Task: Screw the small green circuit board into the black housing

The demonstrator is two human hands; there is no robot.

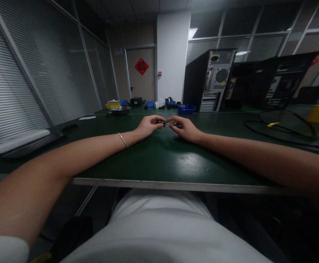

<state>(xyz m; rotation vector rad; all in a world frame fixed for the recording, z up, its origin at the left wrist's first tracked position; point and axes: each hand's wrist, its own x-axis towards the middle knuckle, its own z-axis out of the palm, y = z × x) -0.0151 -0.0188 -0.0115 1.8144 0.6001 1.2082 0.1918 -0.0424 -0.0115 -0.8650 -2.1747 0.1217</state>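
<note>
1. dark green tabletop [159, 160] fills the middle of the frame, with both bare forearms stretched across it toward the centre.
2. left hand [148, 126] rests on the tabletop just left of centre, its grip closed with fingertips pinched around a small dark tool [161, 122] that looks like a small screwdriver handle; it is too small to name more exactly.
3. right hand [183, 128] lies just right of centre, its grip also pinched shut on the other end of the same small dark tool, so both hands meet at it.
4. a thin silver bracelet [123, 140] circles the left wrist.
5. at the far edge of the tabletop, upper centre, stand a metal bowl [120, 110], a yellow bin [112, 105] and a blue tray [186, 108].
6. a black computer tower [209, 80] stands upper right of centre, its back panel facing the camera, with a second open case [285, 82] further right.
7. black cables [280, 126] loop over the tabletop at the right, well apart from the hands.
8. a door with a red diamond decoration [141, 67] is in the upper middle background.
</note>
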